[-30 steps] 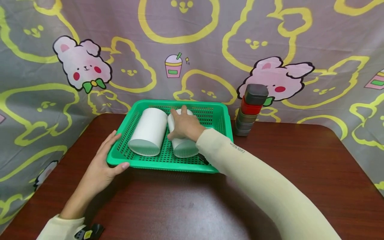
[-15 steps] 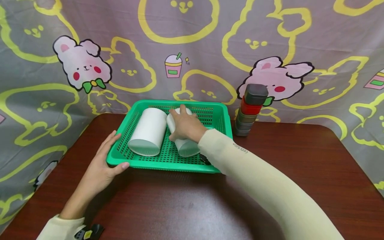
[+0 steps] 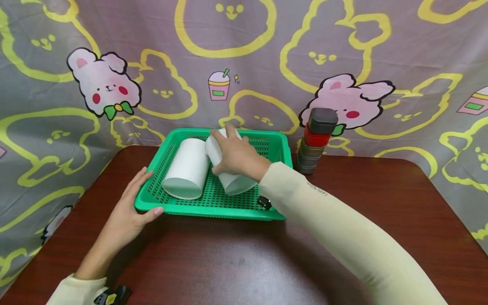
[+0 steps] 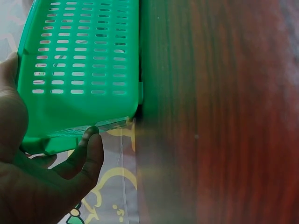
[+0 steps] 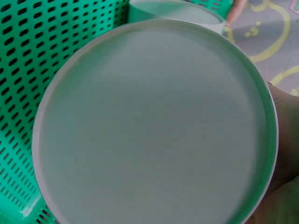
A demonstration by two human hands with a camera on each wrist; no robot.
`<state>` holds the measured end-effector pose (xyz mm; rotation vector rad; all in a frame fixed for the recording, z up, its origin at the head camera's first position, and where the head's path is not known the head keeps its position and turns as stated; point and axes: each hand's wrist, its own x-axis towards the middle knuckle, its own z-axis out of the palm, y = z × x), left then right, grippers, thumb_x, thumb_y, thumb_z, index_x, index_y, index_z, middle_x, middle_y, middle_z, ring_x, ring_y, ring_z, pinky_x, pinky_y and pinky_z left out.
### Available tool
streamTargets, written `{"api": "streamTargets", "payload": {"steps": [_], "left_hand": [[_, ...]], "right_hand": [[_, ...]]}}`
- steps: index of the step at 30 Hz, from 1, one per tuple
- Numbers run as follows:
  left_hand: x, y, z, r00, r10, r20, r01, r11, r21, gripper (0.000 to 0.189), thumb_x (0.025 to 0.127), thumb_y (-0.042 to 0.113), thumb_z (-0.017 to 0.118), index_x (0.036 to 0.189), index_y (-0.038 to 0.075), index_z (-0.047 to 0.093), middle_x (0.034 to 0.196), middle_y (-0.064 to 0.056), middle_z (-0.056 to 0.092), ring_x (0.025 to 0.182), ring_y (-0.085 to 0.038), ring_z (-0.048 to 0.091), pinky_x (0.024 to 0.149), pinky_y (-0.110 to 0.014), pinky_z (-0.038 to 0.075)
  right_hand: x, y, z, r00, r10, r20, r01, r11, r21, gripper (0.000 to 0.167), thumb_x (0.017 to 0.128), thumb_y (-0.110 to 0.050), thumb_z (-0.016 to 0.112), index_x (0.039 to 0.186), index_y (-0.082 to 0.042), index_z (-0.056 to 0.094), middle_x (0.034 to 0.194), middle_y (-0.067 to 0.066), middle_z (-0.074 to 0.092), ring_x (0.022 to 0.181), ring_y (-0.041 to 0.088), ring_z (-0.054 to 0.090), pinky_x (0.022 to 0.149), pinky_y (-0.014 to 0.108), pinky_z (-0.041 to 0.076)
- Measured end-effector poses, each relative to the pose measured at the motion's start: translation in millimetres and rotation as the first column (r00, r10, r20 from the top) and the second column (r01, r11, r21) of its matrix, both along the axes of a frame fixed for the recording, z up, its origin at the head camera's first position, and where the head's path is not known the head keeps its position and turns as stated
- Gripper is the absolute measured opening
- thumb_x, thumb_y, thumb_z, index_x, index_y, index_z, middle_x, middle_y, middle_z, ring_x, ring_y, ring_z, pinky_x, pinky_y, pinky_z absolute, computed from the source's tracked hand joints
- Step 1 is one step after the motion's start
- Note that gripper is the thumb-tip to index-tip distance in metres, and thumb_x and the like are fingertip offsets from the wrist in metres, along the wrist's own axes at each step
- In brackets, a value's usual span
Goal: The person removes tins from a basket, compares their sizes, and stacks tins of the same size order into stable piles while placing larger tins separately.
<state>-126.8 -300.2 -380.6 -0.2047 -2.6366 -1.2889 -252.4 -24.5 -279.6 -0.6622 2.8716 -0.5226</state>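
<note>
A green plastic basket (image 3: 213,212) with slotted walls stands on the table. My left hand (image 3: 127,214) grips its near left corner, the thumb over the front rim and the fingers along the left side; the left wrist view shows this hand (image 4: 42,186) against the basket wall (image 4: 79,109). Inside the basket lies one white cylinder (image 3: 188,163) at the left. To its right, my right hand (image 3: 240,156) grips a second white cylinder (image 3: 241,186) from above, tilted with its far end to the left. That cylinder's round end (image 5: 154,121) fills most of the right wrist view.
Right of the basket stands a leaning stack of small rounded blocks (image 3: 314,142), dark grey and red at the top. A small black object (image 3: 264,202) shows beneath the right wrist. Behind the brown table (image 3: 228,262) hangs a patterned curtain (image 3: 259,72).
My right hand has turned and slightly raised the right cylinder; its far end has swung left and its near end right. The left hand keeps its grip on the basket.
</note>
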Motion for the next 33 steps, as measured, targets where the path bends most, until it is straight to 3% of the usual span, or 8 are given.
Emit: {"api": "streamTargets", "payload": {"steps": [17,25,33], "left_hand": [[-0.9,-1.5,-1.4,1.000,0.003,-0.011,-0.003,1.000,-0.024,0.099,0.086,0.012,0.085,0.166,0.012,0.027,0.176,-0.015,0.012,0.157,-0.049,0.014,0.112,-0.077,0.019],[-0.4,-0.2,-0.2,1.000,0.004,-0.009,-0.005,1.000,-0.030,0.099,0.087,0.013,0.085,0.166,0.013,0.027,0.177,-0.014,0.012,0.158,-0.049,0.015,0.112,-0.078,0.019],[0.4,0.0,-0.1,1.000,0.005,-0.012,-0.005,1.000,-0.030,0.098,0.087,0.012,0.085,0.166,0.012,0.027,0.176,-0.014,0.012,0.158,-0.049,0.015,0.113,-0.077,0.019]], "right_hand": [[23.0,23.8,29.5,0.989,0.014,-0.147,-0.032,0.992,-0.118,0.102,0.082,-0.030,0.087,0.164,-0.036,0.027,0.169,0.006,0.016,0.120,0.040,0.045,0.074,0.041,0.059],[47.1,41.9,34.5,0.961,-0.001,-0.275,-0.038,0.990,-0.137,0.102,0.081,-0.028,0.089,0.163,-0.039,0.028,0.171,0.004,0.013,0.130,0.044,0.041,0.074,0.046,0.061],[61.2,66.1,29.1,0.925,-0.020,-0.379,-0.034,0.990,-0.136,0.101,0.080,-0.027,0.087,0.163,-0.036,0.029,0.172,0.006,0.013,0.136,0.049,0.040,0.079,0.053,0.061]]}}
